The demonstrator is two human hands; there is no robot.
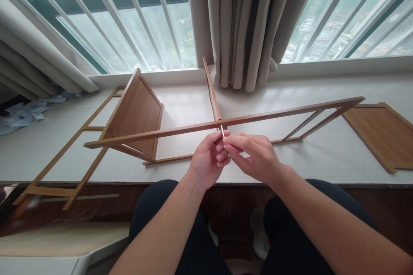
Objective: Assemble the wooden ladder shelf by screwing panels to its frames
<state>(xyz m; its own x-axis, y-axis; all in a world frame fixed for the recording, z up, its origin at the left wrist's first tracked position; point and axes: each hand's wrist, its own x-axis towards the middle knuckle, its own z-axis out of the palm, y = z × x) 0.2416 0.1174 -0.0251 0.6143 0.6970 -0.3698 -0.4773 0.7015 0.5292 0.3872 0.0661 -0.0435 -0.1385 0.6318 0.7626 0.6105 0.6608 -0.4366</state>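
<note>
A thin silvery rod (222, 131), which looks like a hex key, points up to the underside of a long wooden rail (180, 128). My right hand (254, 154) pinches its lower end between thumb and fingers. Close against it, my left hand (208, 159) is closed, fingers curled and thumb beside the rod; what lies inside its grip is hidden. The rail belongs to a wooden frame standing on the white surface. A wooden panel (134, 116) stands upright at its left part, and a narrow upright board (211, 90) meets the rail at the middle, just beyond my hands.
A ladder-like wooden frame (77, 150) leans at the left over the edge of the white ledge (180, 176). Another wooden panel (383, 133) lies flat at the right. Curtains (238, 25) and barred windows are behind. Crumpled papers (26, 114) lie far left.
</note>
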